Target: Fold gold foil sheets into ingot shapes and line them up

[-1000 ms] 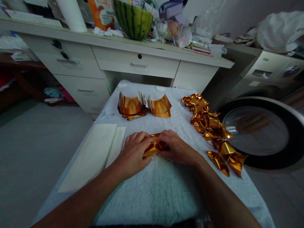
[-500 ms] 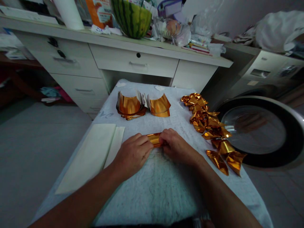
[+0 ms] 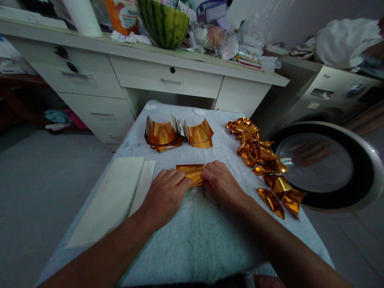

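Note:
Between my two hands, over the cloth-covered table, is a piece of gold foil paper (image 3: 193, 173), its far edge fairly straight. My left hand (image 3: 168, 190) is closed on its left end, thumb and fingers pressed together. At the right end my right hand (image 3: 220, 182) grips it with curled fingers; the fingertips are partly hidden. Beyond my hands stand two stacks of curved gold foil sheets, the left stack (image 3: 162, 134) and the right stack (image 3: 199, 134). To the right lies a pile of folded gold foil pieces (image 3: 259, 154).
White folded paper sheets (image 3: 111, 196) lie left of my hands on the pale tablecloth (image 3: 192, 244). Behind is a white drawer desk (image 3: 168, 76) carrying a cut watermelon (image 3: 165, 24) and clutter. The round door of a washing machine (image 3: 318, 160) hangs open close to the table's right edge.
The gold foil between my hands has gone from a narrow rolled shape to a wider, flatter one. My hands remain at nearly the same spot; the view has shifted slightly.

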